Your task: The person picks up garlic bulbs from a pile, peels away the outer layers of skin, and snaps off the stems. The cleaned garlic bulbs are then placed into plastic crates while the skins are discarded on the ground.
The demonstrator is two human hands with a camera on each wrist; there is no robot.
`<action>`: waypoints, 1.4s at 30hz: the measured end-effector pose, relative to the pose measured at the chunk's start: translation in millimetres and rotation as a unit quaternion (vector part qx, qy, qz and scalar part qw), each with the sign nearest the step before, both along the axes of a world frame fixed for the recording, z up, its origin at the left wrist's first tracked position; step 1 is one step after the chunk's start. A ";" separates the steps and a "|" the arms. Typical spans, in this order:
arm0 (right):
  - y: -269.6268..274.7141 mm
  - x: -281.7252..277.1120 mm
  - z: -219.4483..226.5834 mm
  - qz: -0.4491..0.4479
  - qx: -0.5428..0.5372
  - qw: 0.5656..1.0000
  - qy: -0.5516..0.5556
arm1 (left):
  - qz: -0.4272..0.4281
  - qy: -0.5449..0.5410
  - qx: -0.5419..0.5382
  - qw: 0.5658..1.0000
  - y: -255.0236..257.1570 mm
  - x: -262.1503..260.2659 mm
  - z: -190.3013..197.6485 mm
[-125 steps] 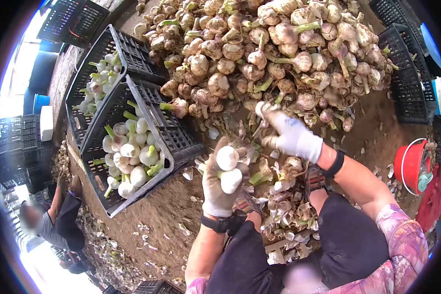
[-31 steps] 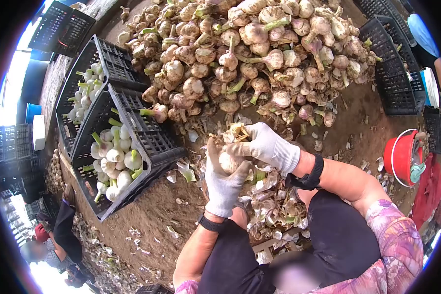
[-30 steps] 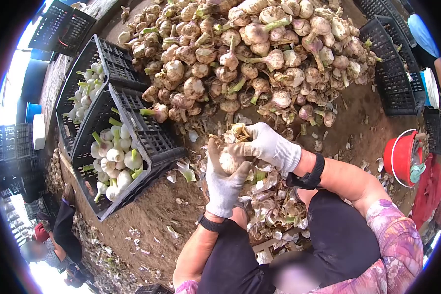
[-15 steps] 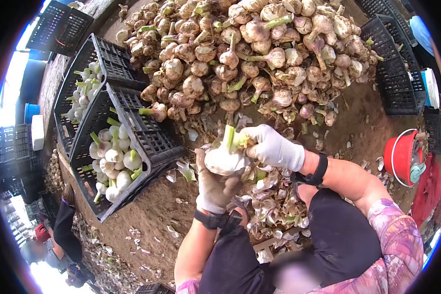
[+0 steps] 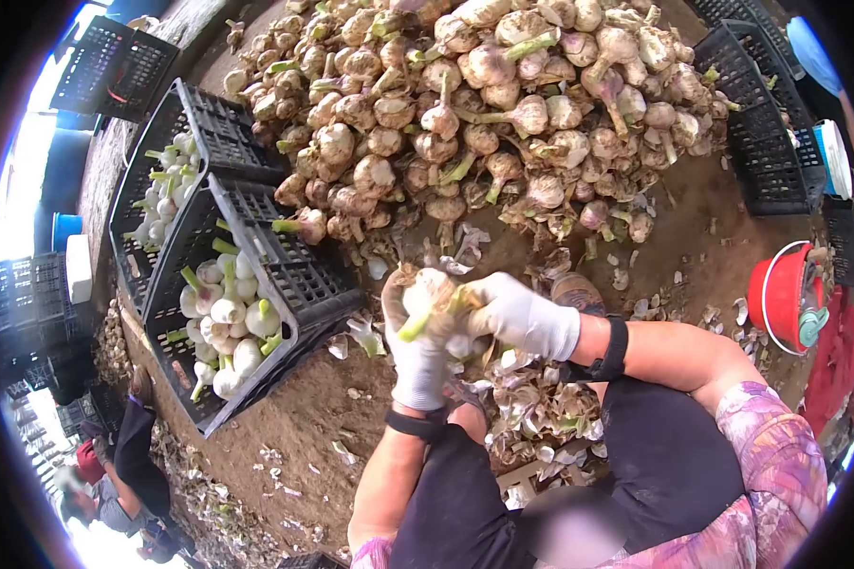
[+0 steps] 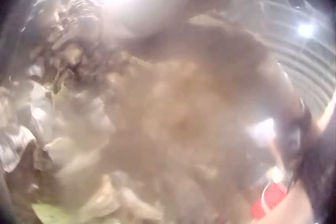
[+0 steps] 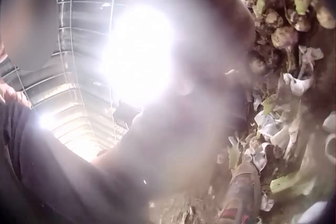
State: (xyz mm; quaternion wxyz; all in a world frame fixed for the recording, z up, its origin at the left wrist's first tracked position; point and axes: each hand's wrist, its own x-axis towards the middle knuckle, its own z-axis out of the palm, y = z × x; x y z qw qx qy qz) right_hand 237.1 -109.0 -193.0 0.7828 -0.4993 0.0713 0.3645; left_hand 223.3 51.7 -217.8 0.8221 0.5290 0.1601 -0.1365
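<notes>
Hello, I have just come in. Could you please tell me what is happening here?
A person in gloves is working on a garlic bulb. The left hand holds it, while the right hand pinches at its stem side. Ahead lies a big heap of unpeeled garlic. Cleaner, white bulbs sit in a black crate, and loose skins lie near the feet.

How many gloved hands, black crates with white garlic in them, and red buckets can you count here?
Gloved hands, left hand and right hand: 2
Black crates with white garlic: 2
Red bucket: 1
Total: 5
</notes>
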 end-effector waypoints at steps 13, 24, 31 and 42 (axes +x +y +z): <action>-43.3 -5.1 -49.5 0.381 -0.411 0.748 -0.355 | -0.076 0.050 -0.056 0.994 34.4 -8.3 -0.5; -2.3 9.4 -3.4 0.029 -0.372 0.808 -0.455 | -0.081 -0.134 0.190 0.969 11.8 -2.7 3.8; 1.3 7.4 -16.1 0.092 -0.433 0.776 -0.449 | -0.118 -0.093 0.208 0.967 18.0 -11.6 -4.0; 25.8 -19.4 -22.4 0.006 -0.294 0.836 -0.464 | -0.067 0.253 -0.233 0.936 34.2 13.1 -21.4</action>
